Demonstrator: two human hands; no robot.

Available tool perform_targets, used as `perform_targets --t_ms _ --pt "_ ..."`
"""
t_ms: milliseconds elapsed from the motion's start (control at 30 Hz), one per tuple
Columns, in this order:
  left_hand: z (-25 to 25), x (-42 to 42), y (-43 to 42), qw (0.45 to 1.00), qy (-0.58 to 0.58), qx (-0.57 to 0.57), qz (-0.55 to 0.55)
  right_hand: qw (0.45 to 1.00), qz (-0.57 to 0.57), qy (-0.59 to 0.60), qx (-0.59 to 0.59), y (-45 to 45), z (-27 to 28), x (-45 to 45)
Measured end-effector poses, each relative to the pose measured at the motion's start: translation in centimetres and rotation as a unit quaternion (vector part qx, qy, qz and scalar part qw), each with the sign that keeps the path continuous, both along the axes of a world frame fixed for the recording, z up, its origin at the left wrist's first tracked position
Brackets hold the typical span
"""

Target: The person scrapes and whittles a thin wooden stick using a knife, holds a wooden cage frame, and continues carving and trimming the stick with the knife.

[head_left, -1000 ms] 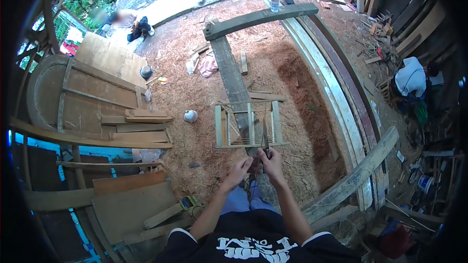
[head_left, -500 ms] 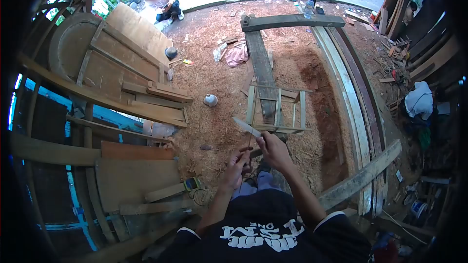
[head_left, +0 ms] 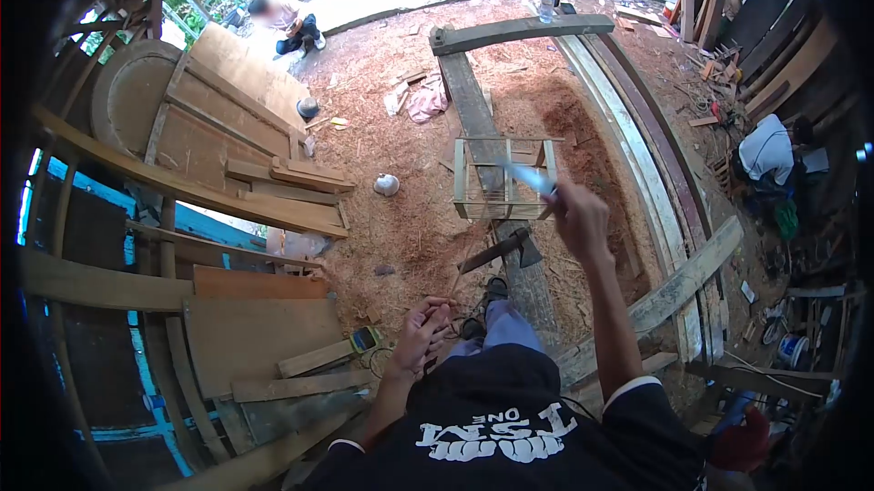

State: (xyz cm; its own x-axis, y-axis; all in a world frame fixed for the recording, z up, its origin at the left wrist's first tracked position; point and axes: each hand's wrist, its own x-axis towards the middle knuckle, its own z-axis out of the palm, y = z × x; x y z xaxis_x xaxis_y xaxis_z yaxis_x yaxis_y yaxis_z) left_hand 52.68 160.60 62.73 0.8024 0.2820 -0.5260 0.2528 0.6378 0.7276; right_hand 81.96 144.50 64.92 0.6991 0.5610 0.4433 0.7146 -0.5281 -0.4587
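Observation:
My right hand (head_left: 580,218) grips a knife (head_left: 531,179), its pale blade slightly blurred and pointing up to the left over a small slatted wooden frame (head_left: 461,177). Lower and to the left, near my lap, the fingers of my left hand (head_left: 423,329) are closed around a thin wooden stick (head_left: 456,280) whose free end points upward. An axe (head_left: 523,250) with a dark handle lies across the long plank (head_left: 472,104) in front of me. The small frame also sits on this plank, beyond the axe.
Wooden panels and furniture parts (head_left: 264,327) are stacked at left. Long beams (head_left: 628,163) run along the right, under a crosswise board (head_left: 687,277). Wood shavings cover the ground around a white rounded object (head_left: 386,184). A person (head_left: 287,25) squats at the back left; others are at right.
My right hand has moved up and right with the knife, away from the stick. My left hand has dropped slightly down and left, still holding the stick. The axe is now uncovered.

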Motion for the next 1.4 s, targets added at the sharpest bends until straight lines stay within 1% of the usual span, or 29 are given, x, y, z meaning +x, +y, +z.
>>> perform_targets --t_ms 67,100,133,167,200,267,300,400,433,467,533,567,667,700,733,800,833,933,967,1067,1100,1200,1267,1300,1400 --pt "0.2 0.6 -0.1 0.999 -0.006 0.009 0.031 1.000 0.011 0.011 0.001 0.3 0.1 -3.7" --pt "0.2 1.6 -0.5 0.998 -0.016 0.018 0.053 0.997 -0.015 0.063 0.039 0.5 -1.2 -5.3" --pt "0.2 2.6 -0.7 0.996 -0.025 0.025 0.076 0.986 -0.042 0.148 0.062 0.6 -1.4 -7.1" --pt "0.2 3.3 -0.8 0.996 -0.057 0.016 0.074 0.973 -0.035 0.214 0.077 0.7 -2.3 -8.1" --pt "0.3 3.9 -1.0 0.995 -0.046 0.048 0.068 0.952 -0.030 0.281 0.122 0.7 -2.7 -9.1" --pt "0.4 5.1 -1.7 0.991 -0.029 0.115 0.060 0.890 -0.016 0.405 0.211 1.3 -3.0 -10.4" --pt "0.5 5.4 -2.1 0.989 -0.030 0.131 0.061 0.891 -0.021 0.411 0.191 1.4 -2.0 -11.0" --pt "1.0 5.6 -3.7 0.983 -0.021 0.176 0.054 0.875 0.002 0.432 0.217 3.1 -1.3 -12.5" --pt "-0.5 5.3 -3.8 0.973 -0.058 0.218 0.043 0.873 -0.019 0.429 0.231 3.6 -1.6 -12.8" --pt "-1.6 4.9 -3.8 0.976 -0.051 0.207 0.043 0.867 -0.016 0.437 0.241 3.9 -1.8 -12.8" --pt "-1.7 4.4 -3.4 0.980 -0.035 0.188 0.047 0.852 -0.003 0.454 0.260 4.8 -2.4 -12.7" --pt "-1.5 4.2 -3.3 0.980 -0.032 0.186 0.057 0.860 0.000 0.443 0.253 5.1 -4.2 -12.2" --pt "-1.2 3.9 -3.0 0.983 -0.039 0.164 0.076 0.887 0.006 0.388 0.249 5.3 -3.8 -11.5" --pt "-1.3 3.7 -3.0 0.985 -0.049 0.148 0.076 0.885 -0.010 0.405 0.230 5.3 -3.5 -11.0" --pt "-1.5 3.6 -2.9 0.987 -0.059 0.130 0.075 0.892 -0.011 0.393 0.224 5.4 -3.1 -10.6" --pt "-1.8 4.0 -2.6 0.986 -0.053 0.155 0.044 0.905 -0.021 0.371 0.207 5.1 -2.4 -10.1" --pt "-1.9 4.3 -2.5 0.984 -0.050 0.167 0.028 0.912 -0.036 0.342 0.221 5.2 -2.9 -9.7" --pt "-1.0 5.3 -1.4 0.993 -0.034 0.113 0.020 0.886 -0.074 0.373 0.264 4.8 -4.2 -7.2" --pt "-0.9 5.5 -1.0 0.997 -0.038 0.066 0.027 0.896 -0.086 0.368 0.235 4.5 -4.2 -6.3" --pt "-0.6 7.0 0.2 0.998 -0.058 0.008 0.036 0.890 -0.066 0.388 0.231 4.1 -4.7 -4.7" --pt "-0.6 7.7 0.6 0.998 -0.051 0.005 0.035 0.910 -0.045 0.368 0.185 3.7 -3.7 -4.6" --pt "-0.6 10.9 1.4 0.999 -0.035 0.010 0.039 0.910 0.010 0.401 0.106 3.7 -1.7 -4.4" --pt "-0.1 12.4 1.4 0.998 -0.002 0.029 0.053 0.925 0.043 0.360 0.112 4.6 -1.8 -3.8" --pt "-0.2 13.1 1.7 0.999 -0.015 0.029 0.038 0.930 0.059 0.342 0.118 5.0 -1.9 -3.6" --pt "-0.5 14.9 2.1 0.997 -0.021 0.027 0.068 0.958 0.124 0.250 0.070 6.3 -1.8 -2.2"
